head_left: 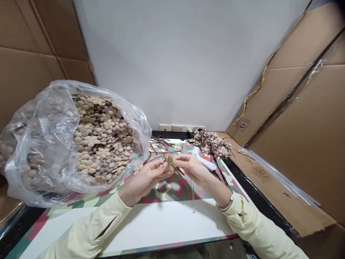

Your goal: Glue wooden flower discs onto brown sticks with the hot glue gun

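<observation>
A tan, puffy-petalled fabric flower (170, 164) is held up between my two hands over the mat. My left hand (145, 180) pinches its left edge, thumb in front. At its right edge are the closed fingers of my right hand (192, 167), pinching the flower or the cords behind it; the exact grip is partly hidden. Thin brown cords (182, 177) trail down from behind the flower. Just beyond my right hand lies a white glue gun (203, 160). A clear glue stick (193, 198) is below my right wrist, seemingly at the mat.
To the left, a large clear plastic bag (48, 144) bulges with tan and greyish fabric flowers (105, 144). More flowers and cords form a pile (215, 144) at the back right. Loose brown cords (161, 142) lie behind my hands. Clear glue sticks (283, 181) rest on cardboard (269, 187) at right.
</observation>
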The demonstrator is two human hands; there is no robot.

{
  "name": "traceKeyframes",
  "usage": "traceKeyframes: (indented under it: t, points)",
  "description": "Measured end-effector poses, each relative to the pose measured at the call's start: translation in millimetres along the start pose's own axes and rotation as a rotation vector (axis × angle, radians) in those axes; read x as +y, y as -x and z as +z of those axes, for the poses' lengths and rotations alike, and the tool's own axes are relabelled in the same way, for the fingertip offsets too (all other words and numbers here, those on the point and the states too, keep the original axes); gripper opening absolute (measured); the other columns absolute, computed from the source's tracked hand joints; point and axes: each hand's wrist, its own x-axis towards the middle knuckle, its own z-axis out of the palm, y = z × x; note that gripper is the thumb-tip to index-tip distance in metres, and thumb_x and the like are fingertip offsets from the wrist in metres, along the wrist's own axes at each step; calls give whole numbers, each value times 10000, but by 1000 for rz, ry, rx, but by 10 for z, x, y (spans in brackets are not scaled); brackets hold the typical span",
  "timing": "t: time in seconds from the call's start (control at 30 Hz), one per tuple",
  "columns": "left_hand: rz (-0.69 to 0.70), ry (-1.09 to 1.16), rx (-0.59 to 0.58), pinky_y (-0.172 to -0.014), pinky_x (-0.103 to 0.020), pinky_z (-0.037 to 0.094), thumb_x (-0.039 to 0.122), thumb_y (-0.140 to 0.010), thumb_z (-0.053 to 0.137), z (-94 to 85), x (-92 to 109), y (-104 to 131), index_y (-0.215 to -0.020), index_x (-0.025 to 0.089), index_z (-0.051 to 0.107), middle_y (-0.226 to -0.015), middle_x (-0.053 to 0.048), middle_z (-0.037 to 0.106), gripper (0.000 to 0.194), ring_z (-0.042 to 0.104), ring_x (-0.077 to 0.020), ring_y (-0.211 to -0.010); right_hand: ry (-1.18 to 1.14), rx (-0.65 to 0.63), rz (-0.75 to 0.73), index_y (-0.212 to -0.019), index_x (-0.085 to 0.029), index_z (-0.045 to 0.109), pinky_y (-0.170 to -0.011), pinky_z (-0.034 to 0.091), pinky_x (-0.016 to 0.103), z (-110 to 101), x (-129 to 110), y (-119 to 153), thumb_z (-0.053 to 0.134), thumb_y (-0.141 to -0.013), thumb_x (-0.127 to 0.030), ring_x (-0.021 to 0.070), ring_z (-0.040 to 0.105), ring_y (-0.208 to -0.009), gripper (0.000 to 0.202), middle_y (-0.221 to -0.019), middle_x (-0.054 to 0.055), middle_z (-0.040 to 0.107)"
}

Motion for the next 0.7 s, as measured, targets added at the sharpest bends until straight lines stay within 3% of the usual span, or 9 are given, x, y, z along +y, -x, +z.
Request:
traceKeyframes:
  t: [0.13, 0.23, 0.4, 0.57, 0.7]
  points:
    - [-62, -1, 68, -977, -313, 386, 306, -858, 538, -26, -7, -13, -893, 148, 668, -958, -65, 660, 207, 587, -174, -990, -55, -45, 41, -741, -165, 675, -710, 410, 287, -16, 60, -2, 719, -658, -255, 135, 555, -715, 129, -795, 24, 628]
    - [-97, 19, 77, -979, -340, 401, 297, -849, 552, -38, 0, -6, -876, 133, 664, -964, -78, 657, 201, 601, -191, -979, -57, -122, 54, -836, -178, 664, -720, 421, 279, -53, 48, 8, 711, -665, -225, 138, 564, -748, 183, -818, 18, 626]
    - [-182, 140, 87, -958, -368, 435, 271, -820, 592, -37, 56, 20, -841, 132, 648, -885, -71, 656, 151, 647, -192, -880, 141, -259, 32, -891, -181, 690, -791, 424, 300, -112, 9, 20, 648, -731, -252, 160, 571, -849, 179, -910, 40, 650]
    - [-215, 222, 65, -931, -383, 458, 229, -806, 611, -69, 97, 36, -766, 141, 629, -721, -20, 611, 98, 638, -142, -761, 256, -285, 59, -953, -200, 690, -755, 440, 305, -127, 31, 17, 668, -715, -291, 171, 570, -834, 255, -911, 35, 654]
    - [-242, 239, 27, -935, -384, 450, 234, -809, 607, -98, 92, 37, -792, 133, 631, -768, -38, 623, 106, 640, -145, -768, 285, -239, 25, -872, -186, 700, -701, 442, 295, -101, 65, 19, 668, -717, -333, 166, 569, -767, 216, -842, 37, 652]
